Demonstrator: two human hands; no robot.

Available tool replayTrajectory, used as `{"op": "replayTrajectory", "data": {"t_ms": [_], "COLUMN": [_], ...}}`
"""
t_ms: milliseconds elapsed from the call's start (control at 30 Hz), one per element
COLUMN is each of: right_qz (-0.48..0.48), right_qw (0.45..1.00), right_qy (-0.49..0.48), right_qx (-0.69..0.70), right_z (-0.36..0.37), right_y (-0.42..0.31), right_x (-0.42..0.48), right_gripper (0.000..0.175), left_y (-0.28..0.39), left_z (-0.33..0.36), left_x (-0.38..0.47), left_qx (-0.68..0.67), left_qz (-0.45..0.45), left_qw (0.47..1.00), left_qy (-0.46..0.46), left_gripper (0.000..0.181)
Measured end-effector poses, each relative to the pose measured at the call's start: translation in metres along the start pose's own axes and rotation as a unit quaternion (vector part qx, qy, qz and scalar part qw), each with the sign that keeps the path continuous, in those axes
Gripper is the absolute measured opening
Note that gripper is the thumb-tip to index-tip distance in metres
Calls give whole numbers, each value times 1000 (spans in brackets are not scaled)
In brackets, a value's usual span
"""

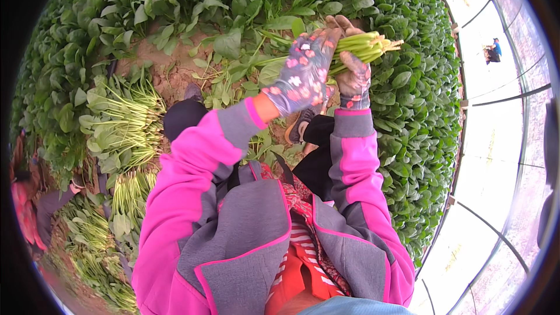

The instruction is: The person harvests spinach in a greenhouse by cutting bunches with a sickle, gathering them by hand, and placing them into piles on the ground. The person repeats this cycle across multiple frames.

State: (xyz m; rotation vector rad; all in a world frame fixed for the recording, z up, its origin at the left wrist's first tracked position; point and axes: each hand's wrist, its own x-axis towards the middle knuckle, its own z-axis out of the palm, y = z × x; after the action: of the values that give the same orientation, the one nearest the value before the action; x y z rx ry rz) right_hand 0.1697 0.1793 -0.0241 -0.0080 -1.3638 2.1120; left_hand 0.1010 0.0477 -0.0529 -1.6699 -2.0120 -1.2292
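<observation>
Both hands wear grey floral gloves with dirt-stained fingers. They hold a bundle of leafy greens, likely spinach [361, 47], with its pale stem and root ends pointing right. My left hand [309, 63] lies across the stems, its fingers reaching over the far side. Below the bundle, my right hand [355, 76] grips the stems with the thumb up against them. The bundle's leaves trail left beneath the left hand and are partly hidden by it. Loose leaves and stalks [227, 78] lie on the soil under the hands.
Picked greens lie in piles [131, 122] to the left, with another pile [131, 192] nearer. Dense standing plants [411, 140] rise ahead and to the right. Another person [30, 214] crouches at the far left. A translucent plastic greenhouse wall [494, 148] with ribs curves along the right.
</observation>
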Motion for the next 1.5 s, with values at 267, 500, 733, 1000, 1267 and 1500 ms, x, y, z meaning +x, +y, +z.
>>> {"op": "replayTrajectory", "data": {"t_ms": [267,500,733,1000,1267,1500], "right_qz": [-131,-130,-87,-129,-100,-98], "right_qw": [957,971,971,952,947,978], "right_qy": [-218,-157,-162,-237,-257,-147], "right_qx": [140,121,153,146,164,107], "right_z": [37,59,55,43,40,30], "right_y": [-43,-59,-68,-54,-49,-53], "right_x": [-2,-30,-35,-40,-44,-45], "right_gripper": [33,27,38,34,35,41], "left_y": [12,-26,-9,16,-2,-46], "left_z": [-97,-154,-174,-138,-104,-177], "left_x": [-6,-21,-27,-19,-23,-30], "left_qx": [-235,-197,-117,58,30,318], "left_qz": [-106,-154,-131,-55,-42,-177], "left_qw": [951,943,967,993,995,931], "left_qy": [170,218,184,85,83,16], "left_gripper": [37,27,13,21,12,9]}}
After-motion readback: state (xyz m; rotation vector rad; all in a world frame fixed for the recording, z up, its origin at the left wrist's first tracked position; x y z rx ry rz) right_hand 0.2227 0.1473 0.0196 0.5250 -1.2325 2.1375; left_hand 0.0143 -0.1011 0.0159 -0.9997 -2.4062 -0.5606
